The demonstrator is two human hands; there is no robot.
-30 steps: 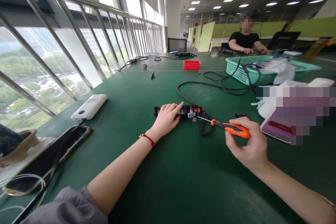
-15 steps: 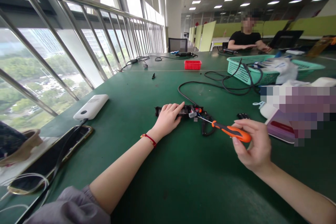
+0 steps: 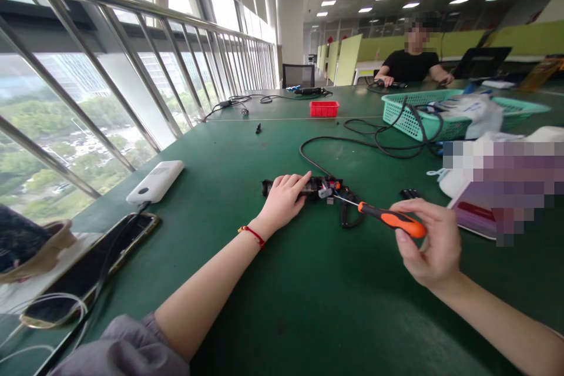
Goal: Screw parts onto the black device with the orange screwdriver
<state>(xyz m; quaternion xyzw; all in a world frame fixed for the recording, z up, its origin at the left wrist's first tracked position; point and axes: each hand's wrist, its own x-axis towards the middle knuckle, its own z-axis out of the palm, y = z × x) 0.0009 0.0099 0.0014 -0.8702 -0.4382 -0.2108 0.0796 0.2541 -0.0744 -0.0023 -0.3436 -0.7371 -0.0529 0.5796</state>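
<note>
My left hand (image 3: 282,202) lies over an opened black corded device (image 3: 314,186), its fingers closed around the body and holding it down on the green table. At the device's right end, coloured wires, a grey part and a small orange-red part (image 3: 337,184) show. My right hand (image 3: 434,241) grips an orange and black screwdriver (image 3: 392,220) by the end of its handle, between thumb and fingers. The shaft points left into the wired end; exactly what the tip touches is too small to tell. A black loop-shaped part (image 3: 352,220) lies just below the shaft.
A black cable (image 3: 321,140) runs from the device toward a green basket (image 3: 408,120) holding bags. A red tray (image 3: 324,108) stands farther back. On the left lie a white power bank (image 3: 156,181) and a phone (image 3: 88,270). A person (image 3: 412,61) sits across the table.
Both hands and the screwdriver keep nearly the same pose; the whole view has shifted slightly. Across the table, the seated person's hands have moved apart.
</note>
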